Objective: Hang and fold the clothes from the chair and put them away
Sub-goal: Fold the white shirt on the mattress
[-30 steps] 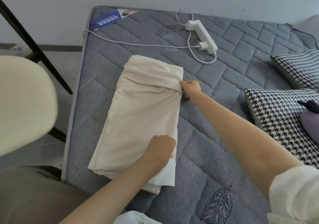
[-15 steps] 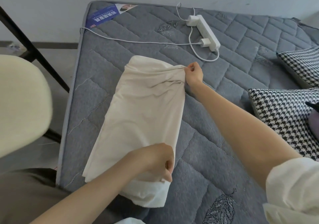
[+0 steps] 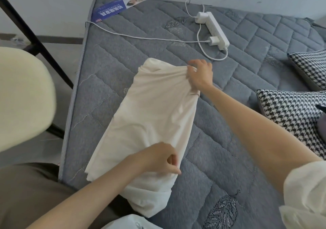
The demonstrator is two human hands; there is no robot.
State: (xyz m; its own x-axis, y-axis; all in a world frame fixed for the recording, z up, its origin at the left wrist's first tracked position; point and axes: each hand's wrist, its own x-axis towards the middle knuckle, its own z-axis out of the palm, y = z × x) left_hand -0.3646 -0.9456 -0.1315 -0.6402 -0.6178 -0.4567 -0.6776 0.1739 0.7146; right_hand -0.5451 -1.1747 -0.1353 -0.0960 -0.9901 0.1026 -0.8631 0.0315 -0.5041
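the near end of the cream garment [image 3: 150, 119] droops over the mattress [image 3: 229, 140] edge and its lowest fold is partly lost behind the left forearm; whether it is a shirt, trousers or something else cannot be told, since it lies folded into a long strip. the left hand [image 3: 158, 160] has its fingers curled around the strip's right edge near the near end, and the fingertips are tucked out of sight under the cloth. the right hand [image 3: 200, 75] pinches the far right corner between thumb and fingers, with that corner raised a little off the quilting. a pale chair [image 3: 23, 94] is blurred and cut off at the left border. a dark purple object [image 3: 320, 121] on the nearer houndstooth cushion [image 3: 291, 116] is cropped by the right edge, too little showing to name it; a second cushion [image 3: 310, 66] behind is also cut off.

the garment runs diagonally, its left side close to the mattress's left edge. open grey quilting lies between it and the cushions. beyond the far end, a white power strip [image 3: 214, 29] and its cable [image 3: 141, 37] lie near the right hand.
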